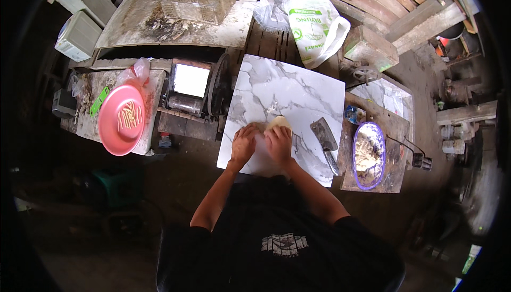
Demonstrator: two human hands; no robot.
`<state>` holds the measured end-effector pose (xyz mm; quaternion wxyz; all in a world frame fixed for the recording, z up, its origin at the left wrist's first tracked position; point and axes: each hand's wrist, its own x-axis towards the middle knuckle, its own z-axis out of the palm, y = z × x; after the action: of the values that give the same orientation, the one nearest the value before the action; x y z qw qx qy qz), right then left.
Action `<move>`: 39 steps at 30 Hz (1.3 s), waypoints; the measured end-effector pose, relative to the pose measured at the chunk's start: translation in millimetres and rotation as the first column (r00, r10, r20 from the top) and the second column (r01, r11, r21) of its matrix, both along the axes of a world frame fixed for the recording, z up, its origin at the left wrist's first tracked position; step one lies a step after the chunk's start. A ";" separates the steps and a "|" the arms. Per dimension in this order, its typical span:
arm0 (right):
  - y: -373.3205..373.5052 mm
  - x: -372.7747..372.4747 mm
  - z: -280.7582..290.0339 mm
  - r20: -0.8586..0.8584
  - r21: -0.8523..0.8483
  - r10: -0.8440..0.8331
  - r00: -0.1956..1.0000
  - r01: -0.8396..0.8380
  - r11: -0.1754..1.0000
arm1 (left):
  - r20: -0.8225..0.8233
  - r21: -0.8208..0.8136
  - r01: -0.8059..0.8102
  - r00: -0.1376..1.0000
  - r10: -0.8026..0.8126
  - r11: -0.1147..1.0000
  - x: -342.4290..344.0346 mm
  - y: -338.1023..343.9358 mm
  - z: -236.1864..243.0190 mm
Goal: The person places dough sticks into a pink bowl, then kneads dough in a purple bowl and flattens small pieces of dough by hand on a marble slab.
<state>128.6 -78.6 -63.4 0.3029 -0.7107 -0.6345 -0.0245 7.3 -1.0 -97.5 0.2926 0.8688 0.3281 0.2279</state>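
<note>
A pale, flattened piece of dough lies on a white marble-patterned board. The fingers of my right hand curl over its near side. Beside it on the left, my left hand rests on the board with its fingers bent down. A narrow pale bit shows between the two hands, and what lies under the left fingertips is hidden. To the right of my right hand is a cleaver, its dark blade pointing away and its handle near the board's right edge.
On the left, a pink basin holds several dough strips, next to a hand-cranked roller machine. A purple-rimmed tray with pale dough or flour stands at right. Farther back are a white-green plastic bag and a wire cage.
</note>
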 end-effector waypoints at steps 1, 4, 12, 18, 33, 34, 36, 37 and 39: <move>11.8 6.5 -4.5 0.011 0.013 -0.048 0.999 0.048 0.999 | 0.000 -0.025 -0.005 1.000 0.005 1.000 0.7 -1.5 0.6; 48.3 17.6 -5.2 0.048 -0.018 -0.109 0.993 0.110 0.994 | 0.001 -0.044 -0.015 1.000 0.015 0.999 3.3 -5.8 1.6; 116.2 53.5 -26.8 0.105 -0.129 -0.329 0.938 0.341 0.931 | 0.014 -0.038 -0.004 1.000 0.004 0.999 3.6 -1.4 -3.9; 69.1 7.4 -10.5 0.137 -0.202 -0.242 0.961 0.266 0.942 | 0.015 -0.013 -0.022 1.000 0.023 1.000 1.9 4.2 -9.0; 39.6 -3.9 -11.2 0.155 0.002 -0.097 0.983 0.098 0.995 | -0.004 0.011 0.030 1.000 -0.030 0.999 -7.4 9.1 -4.5; 47.9 1.5 -10.3 0.132 -0.056 -0.126 0.983 0.135 0.989 | -0.006 0.002 0.025 1.000 -0.025 1.000 -6.1 6.0 -4.8; 60.8 9.1 -10.3 0.111 -0.089 -0.147 0.983 0.157 0.984 | -0.013 -0.016 0.006 1.000 -0.007 1.000 -5.6 0.1 -4.8; 66.4 12.6 -11.7 0.100 -0.120 -0.172 0.980 0.184 0.976 | -0.009 -0.042 -0.006 1.000 0.006 0.999 -5.7 -1.7 -6.0; 78.4 24.6 -17.4 0.049 -0.173 -0.188 0.981 0.193 0.966 | 0.015 -0.041 -0.018 1.000 0.018 0.999 -2.2 -4.5 -5.9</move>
<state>153.1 -0.1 -80.8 0.2244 -0.7920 -0.5678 -0.0085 5.1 -5.5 -103.4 0.3105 0.8580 0.3382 0.2303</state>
